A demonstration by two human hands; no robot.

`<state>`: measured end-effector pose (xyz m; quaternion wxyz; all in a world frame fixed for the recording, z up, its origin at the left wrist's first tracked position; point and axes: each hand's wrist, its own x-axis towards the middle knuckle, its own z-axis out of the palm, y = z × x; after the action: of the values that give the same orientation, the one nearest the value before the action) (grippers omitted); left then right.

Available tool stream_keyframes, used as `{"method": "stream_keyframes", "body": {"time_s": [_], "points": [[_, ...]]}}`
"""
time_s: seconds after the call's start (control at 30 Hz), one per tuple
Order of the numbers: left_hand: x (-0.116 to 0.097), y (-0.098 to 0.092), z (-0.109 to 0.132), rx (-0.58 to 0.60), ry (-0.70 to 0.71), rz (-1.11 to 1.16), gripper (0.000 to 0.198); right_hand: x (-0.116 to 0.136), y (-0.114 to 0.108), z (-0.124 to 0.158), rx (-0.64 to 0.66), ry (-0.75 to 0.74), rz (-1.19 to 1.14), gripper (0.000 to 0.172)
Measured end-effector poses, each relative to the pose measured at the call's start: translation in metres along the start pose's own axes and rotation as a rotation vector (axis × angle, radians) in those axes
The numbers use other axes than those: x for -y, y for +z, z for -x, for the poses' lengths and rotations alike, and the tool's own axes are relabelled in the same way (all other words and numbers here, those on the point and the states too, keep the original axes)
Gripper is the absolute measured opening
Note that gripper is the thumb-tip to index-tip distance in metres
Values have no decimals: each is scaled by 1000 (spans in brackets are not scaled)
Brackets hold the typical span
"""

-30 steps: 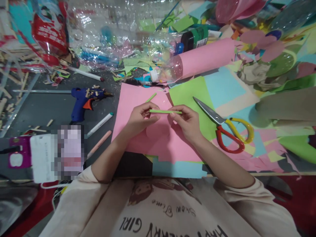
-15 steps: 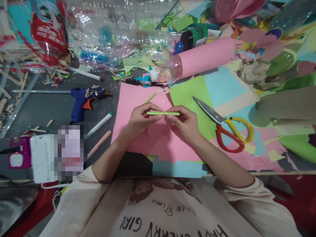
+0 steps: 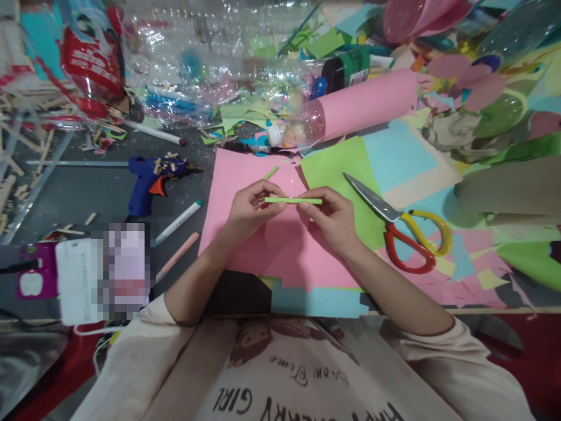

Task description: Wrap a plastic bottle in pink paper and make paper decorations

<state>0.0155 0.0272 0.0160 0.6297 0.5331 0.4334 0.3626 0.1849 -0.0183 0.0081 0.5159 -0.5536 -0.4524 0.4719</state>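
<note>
Strip (image 3: 293,200), pinched between left hand (image 3: 250,206), right hand (image 3: 335,215)

**Counted items on a craft worktable**

Hands, two: left hand (image 3: 250,211) and right hand (image 3: 333,215). Green strips (image 3: 293,200), two. Scissors (image 3: 389,215), one pair. Glue gun (image 3: 144,175), one. Markers (image 3: 179,223) at left, three: two white-barrelled, one coral. Pink-wrapped bottle (image 3: 368,102), one. Red-labelled bottle (image 3: 90,61), one. Paper scraps (image 3: 491,278), overlapping, cannot be counted reliably.

Strip (image 3: 293,201) between glue gun (image 3: 146,171) left, scissors (image 3: 388,213) right.
</note>
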Motion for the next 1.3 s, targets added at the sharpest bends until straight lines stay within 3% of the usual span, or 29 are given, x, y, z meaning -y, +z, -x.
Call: {"method": "stream_keyframes", "body": {"time_s": [0.83,1.07,1.3], "points": [[-2,2,0,-128,-47,32,31,-1,-1,-2,-41,69,-39,28],[-3,0,2,-18,-109,-22,38,-2,-3,-1,6,11,31,27],[-5,1,3,-8,-89,-11,36,2,-5,-3,64,-19,38,21]]}}
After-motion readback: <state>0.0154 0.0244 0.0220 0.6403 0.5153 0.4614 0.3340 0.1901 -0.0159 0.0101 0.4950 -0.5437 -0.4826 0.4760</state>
